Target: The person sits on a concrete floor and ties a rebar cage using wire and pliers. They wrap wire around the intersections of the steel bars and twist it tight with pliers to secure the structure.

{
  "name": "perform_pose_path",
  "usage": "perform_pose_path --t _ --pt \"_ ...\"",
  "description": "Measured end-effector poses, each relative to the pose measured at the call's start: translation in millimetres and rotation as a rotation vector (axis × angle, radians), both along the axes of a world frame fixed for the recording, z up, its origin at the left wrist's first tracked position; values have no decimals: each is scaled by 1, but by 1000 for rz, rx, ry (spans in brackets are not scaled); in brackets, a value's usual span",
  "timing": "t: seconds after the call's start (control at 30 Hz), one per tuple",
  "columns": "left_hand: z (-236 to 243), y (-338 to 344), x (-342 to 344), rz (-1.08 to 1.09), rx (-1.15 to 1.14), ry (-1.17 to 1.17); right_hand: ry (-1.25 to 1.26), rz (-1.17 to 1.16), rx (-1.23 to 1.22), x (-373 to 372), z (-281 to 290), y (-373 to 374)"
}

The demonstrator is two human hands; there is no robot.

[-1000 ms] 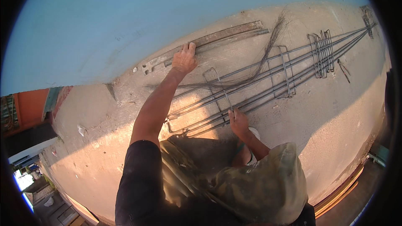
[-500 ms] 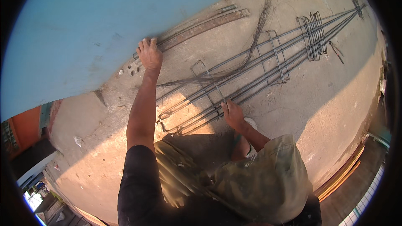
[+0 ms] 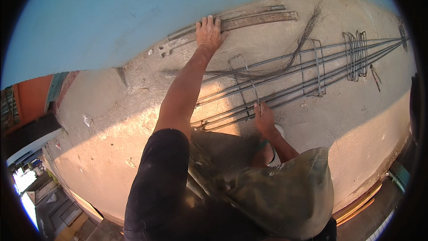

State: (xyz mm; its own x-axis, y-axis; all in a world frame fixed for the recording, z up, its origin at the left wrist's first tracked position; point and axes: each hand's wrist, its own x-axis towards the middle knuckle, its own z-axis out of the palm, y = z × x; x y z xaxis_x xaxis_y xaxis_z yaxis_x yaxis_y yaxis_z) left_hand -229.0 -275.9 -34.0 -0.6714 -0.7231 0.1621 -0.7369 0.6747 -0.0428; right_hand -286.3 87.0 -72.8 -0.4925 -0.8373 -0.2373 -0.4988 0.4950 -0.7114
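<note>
My left hand (image 3: 209, 34) rests across a grey metal pipe (image 3: 180, 31) and a rusty flat bar (image 3: 263, 19) at the foot of the blue wall, its fingers and thumb apart. Lower down, my right hand (image 3: 265, 118) is closed on the near corner of a bent rebar stirrup (image 3: 253, 85). That stirrup stands around the long rebars (image 3: 285, 81), which run from near my knees to the far right. A dark bundle of thin tie wire (image 3: 299, 53) lies across them. My right palm hides part of the stirrup.
Another stirrup (image 3: 319, 69) stands farther along the bars, and several more (image 3: 355, 56) are grouped beyond it. A pair of pliers or cutters (image 3: 376, 78) lies on the concrete floor (image 3: 312, 120). The blue wall (image 3: 111, 22) bounds the far side.
My left hand has slid right along the pipe, away from its left end. My right hand keeps its grip on the stirrup. The whole view has shifted.
</note>
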Motion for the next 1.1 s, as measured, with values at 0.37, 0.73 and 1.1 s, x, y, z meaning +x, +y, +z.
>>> perform_pose_path --t 0.37,0.73,1.1 --pt "0 -11 25 45 141 43 72 52 -73 2 -12 -5" --pt "-42 -7 28 95 79 144 47 62 -55 -1 7 -8" --pt "78 56 47 -116 960 -5 -70 45 -77 5 18 -9"
